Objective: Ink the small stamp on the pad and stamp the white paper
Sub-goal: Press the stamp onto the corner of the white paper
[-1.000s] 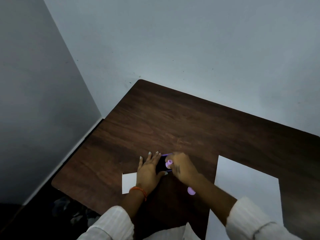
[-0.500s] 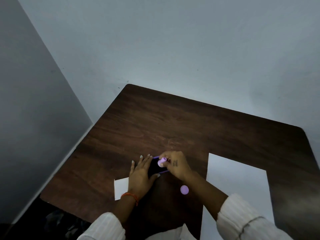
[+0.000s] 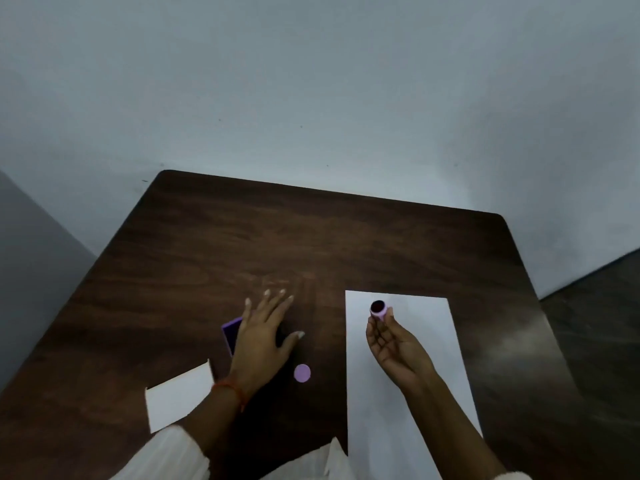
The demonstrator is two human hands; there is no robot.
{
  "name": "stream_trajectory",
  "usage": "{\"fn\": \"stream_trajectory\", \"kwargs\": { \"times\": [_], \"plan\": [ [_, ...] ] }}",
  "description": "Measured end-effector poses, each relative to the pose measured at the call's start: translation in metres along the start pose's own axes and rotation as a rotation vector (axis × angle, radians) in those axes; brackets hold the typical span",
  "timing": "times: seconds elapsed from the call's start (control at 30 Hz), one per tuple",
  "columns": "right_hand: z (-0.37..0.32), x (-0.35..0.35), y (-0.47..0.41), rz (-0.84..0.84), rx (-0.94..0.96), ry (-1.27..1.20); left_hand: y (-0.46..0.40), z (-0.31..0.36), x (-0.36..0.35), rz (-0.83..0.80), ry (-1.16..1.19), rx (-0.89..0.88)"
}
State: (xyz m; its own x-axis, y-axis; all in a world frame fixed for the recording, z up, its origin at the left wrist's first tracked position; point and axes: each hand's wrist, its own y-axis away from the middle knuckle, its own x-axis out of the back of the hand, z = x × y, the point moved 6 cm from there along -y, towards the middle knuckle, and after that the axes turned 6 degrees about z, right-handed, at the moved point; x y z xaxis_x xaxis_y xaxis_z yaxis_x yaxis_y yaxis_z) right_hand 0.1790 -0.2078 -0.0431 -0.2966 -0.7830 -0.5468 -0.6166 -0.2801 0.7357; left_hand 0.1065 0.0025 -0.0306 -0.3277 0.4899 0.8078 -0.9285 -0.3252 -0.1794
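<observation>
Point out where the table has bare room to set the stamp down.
Free: the far half of the table, beyond the left hand and the paper; also the strip right of the paper. Crowded: around the ink pad, round cap and small card.

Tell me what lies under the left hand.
The left hand rests flat over the purple ink pad; only the pad's left edge shows. Its inked face is covered, so whether the palm touches it cannot be seen.

No readable text, labels or numbers anywhere.
</observation>
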Motion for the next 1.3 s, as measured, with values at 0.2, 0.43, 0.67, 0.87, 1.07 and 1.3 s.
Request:
{"fn": "stream_trajectory", "kwargs": {
  "times": [0.2,0.43,0.67,0.87,1.07,1.3],
  "plan": [
    [-0.011,0.003,-0.007,-0.025,0.008,-0.011,-0.043,0.045,-0.053,-0.286,-0.058,-0.173],
    [-0.028,-0.001,-0.024,0.054,0.195,0.246,-0.064,0.035,-0.094,-0.458,-0.193,-0.193],
    [-0.049,-0.032,-0.036,0.299,0.833,1.011,-0.063,0.026,-0.1,-0.429,-0.174,-0.195],
    [-0.038,-0.053,-0.048,0.218,1.104,1.462,-0.062,0.029,-0.098,-0.439,-0.169,-0.2],
    [-0.029,-0.057,-0.053,0.201,1.129,1.709,-0.062,0.03,-0.098,-0.466,-0.187,-0.223],
    [-0.023,-0.063,-0.06,0.189,1.057,1.949,-0.062,0.03,-0.097,-0.463,-0.162,-0.215]
  ]
}}
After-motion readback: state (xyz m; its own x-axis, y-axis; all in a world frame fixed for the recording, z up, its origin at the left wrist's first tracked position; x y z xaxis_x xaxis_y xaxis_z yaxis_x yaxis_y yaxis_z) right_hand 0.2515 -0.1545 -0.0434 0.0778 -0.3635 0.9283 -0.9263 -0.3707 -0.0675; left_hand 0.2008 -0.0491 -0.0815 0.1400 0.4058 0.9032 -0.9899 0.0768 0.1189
